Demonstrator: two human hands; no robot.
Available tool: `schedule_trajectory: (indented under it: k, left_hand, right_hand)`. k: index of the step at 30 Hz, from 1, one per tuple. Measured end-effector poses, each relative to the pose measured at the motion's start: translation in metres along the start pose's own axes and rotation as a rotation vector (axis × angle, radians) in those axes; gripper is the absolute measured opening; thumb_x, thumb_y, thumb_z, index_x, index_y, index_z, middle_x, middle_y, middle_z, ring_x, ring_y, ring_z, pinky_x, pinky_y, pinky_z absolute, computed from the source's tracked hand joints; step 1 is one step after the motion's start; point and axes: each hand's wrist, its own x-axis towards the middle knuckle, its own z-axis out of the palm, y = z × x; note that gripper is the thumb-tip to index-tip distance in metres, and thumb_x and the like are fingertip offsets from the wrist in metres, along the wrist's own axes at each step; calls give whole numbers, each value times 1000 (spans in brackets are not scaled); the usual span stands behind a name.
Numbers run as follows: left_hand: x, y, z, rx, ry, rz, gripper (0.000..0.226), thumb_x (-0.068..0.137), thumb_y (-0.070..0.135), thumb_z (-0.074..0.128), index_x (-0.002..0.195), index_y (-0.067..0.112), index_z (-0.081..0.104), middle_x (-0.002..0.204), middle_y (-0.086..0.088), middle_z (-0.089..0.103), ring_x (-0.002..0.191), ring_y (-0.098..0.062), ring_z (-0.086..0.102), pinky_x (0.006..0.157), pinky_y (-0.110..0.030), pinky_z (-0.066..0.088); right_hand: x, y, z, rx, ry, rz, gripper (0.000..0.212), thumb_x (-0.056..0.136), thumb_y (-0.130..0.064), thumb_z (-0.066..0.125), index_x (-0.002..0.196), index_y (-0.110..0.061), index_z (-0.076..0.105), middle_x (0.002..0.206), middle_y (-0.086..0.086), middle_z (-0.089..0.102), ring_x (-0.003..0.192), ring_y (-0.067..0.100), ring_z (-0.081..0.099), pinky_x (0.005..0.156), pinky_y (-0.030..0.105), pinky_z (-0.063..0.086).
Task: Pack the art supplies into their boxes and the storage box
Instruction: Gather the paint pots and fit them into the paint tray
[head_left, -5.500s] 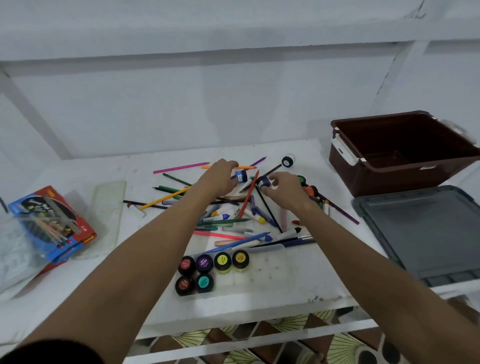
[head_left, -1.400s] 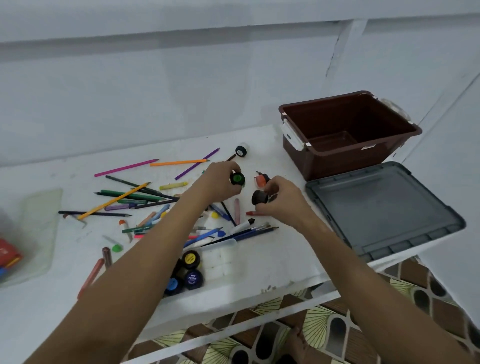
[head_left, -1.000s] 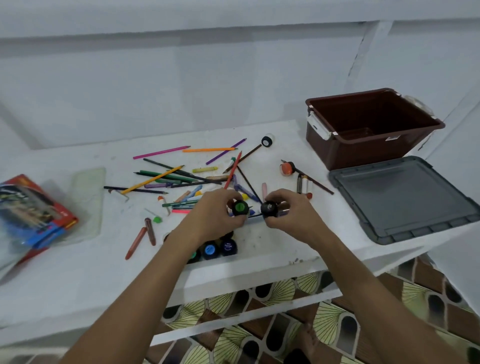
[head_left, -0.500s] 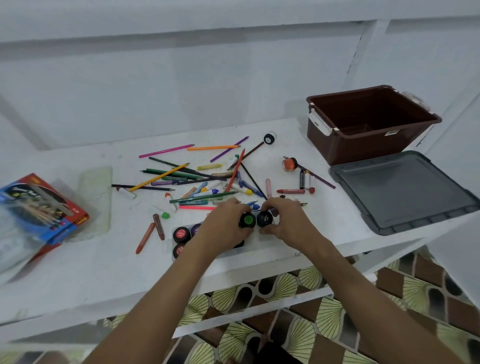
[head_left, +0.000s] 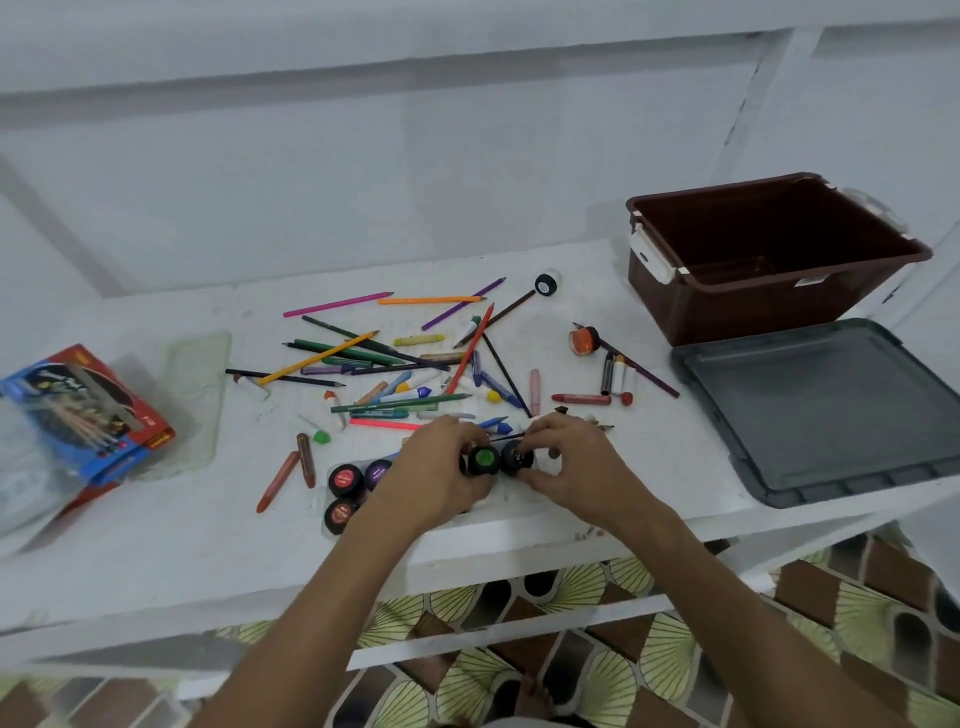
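The white bench (head_left: 156, 525) is carrying everything in view. At its far right corner the brown plastic storage box (head_left: 769, 291) is standing open, and nothing is showing inside it. Its flat grey lid (head_left: 826, 410) is lying just in front of it, overhanging the near edge. At the left end a red and blue cardboard pencil box (head_left: 88, 415) is lying beside a clear plastic sleeve (head_left: 200, 395). A loose scatter of coloured pencils, crayons and markers (head_left: 395, 364) is spreading across the middle of the bench, well apart from either box.

Near the front edge, a clear tray of small black paint pots (head_left: 345, 493) is sitting partly hidden under the left wrist. The left hand (head_left: 441, 473) is curling round a black pot with a green lid label (head_left: 484, 458), and the right hand (head_left: 566, 467) is pinching a black pot with a dark lid (head_left: 518, 458); the two pots are touching, side by side, at the tray's right end.

The step in hand seems to be seating these two pots in their tray. Next, the fingers will probably need to press each pot down and let go, then fetch the orange-lidded pot (head_left: 583, 341) and the dark-lidded pot (head_left: 545, 285) lying on their sides farther back.
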Motion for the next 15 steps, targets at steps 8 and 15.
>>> schedule_trajectory:
  k: [8,15]
  left_hand:
    - [-4,2,8,64,-7,66,54,87,25,60,140,24,46,117,1,44,100,-18,50,86,-30,47]
    - [-6,-1,6,58,10,67,44,77,24,68,121,26,62,113,2,54,102,-18,52,88,-38,49]
  right_hand:
    - [4,7,-1,40,-14,-48,38,75,-19,75,112,-15,69,105,-2,60,93,10,51,82,21,45]
    - [10,9,-5,17,-41,-88,37,74,-21,74,110,-15,70,101,-1,61,93,13,52,81,23,41]
